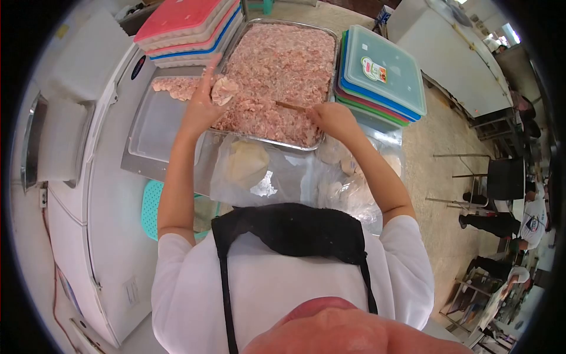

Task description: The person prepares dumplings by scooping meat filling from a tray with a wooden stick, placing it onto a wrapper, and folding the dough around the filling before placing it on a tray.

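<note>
My left hand (pixel 200 107) holds a filled dumpling (pixel 224 90) between thumb and fingers at the left side of a metal tray (pixel 295 146). One finger points up and away. The dumpling's pale wrapper is gathered around pink filling. Raw ground meat (pixel 283 65) fills the tray. My right hand (pixel 331 120) grips a thin wooden stick (pixel 290 106), its tip over the meat. Left of my left hand, a row of dumplings (pixel 174 87) sits along the far end of a clear plastic container (pixel 156 130). Nearer my body, pale round wrappers (pixel 247 160) lie on plastic.
Lidded containers (pixel 183 29) with red and blue lids are stacked at far left. More flat containers (pixel 383 71) stand at right. Clear plastic bags (pixel 351 192) lie near my right forearm. A white freezer (pixel 106 194) flanks the left; people (pixel 533 218) are far right.
</note>
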`<state>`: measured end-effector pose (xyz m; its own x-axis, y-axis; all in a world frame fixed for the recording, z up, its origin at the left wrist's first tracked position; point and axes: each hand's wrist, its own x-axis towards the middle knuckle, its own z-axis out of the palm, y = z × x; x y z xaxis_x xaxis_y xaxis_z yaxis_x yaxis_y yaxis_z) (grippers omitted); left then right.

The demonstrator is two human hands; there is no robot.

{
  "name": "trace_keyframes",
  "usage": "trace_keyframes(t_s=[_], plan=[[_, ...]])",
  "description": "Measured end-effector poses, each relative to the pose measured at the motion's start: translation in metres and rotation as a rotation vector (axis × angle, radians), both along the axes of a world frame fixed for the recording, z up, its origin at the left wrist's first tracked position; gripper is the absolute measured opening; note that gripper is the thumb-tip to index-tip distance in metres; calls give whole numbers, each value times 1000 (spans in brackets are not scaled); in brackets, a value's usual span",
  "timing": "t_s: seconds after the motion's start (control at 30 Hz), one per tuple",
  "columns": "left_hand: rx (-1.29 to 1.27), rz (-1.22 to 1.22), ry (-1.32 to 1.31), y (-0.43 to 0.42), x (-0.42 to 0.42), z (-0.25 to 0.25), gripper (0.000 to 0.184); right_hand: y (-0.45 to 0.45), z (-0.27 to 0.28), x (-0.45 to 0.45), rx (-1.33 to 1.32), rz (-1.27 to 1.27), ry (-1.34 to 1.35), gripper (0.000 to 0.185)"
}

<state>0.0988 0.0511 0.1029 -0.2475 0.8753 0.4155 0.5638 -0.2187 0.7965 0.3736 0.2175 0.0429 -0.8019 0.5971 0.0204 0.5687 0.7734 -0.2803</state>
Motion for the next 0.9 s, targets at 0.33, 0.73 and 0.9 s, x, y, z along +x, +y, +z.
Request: trace_keyframes(t_s=[0.33,0.73,0.9], plan=[[-118,-80,244,31,17,-6,49,-15,70,9,-88,228,447,23],[-194,-285,322,23,10,-15,52,-13,46,5,-411,350,440,24],[-402,88,22,24,14,-46,60,-31,53,4,27,137,442,23]])
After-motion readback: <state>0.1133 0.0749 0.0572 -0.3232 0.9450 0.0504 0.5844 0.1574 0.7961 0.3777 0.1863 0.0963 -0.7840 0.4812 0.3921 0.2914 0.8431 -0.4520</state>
